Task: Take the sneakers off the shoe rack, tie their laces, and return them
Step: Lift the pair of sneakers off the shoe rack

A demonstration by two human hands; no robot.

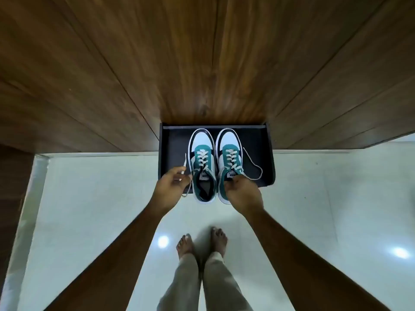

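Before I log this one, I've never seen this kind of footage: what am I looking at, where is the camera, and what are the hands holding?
There is no machine here. The single picture comes from a wide-angle camera worn on a person's head, looking down past their arms to their bare feet on a pale tiled floor.

A pair of teal, white and black sneakers sits side by side in a dark shoe rack tray below wood panelling. Their laces are untied, with loose ends trailing.

The left hand pinches a lace of the left sneaker. The right hand's fingers grip the right sneaker at its opening.
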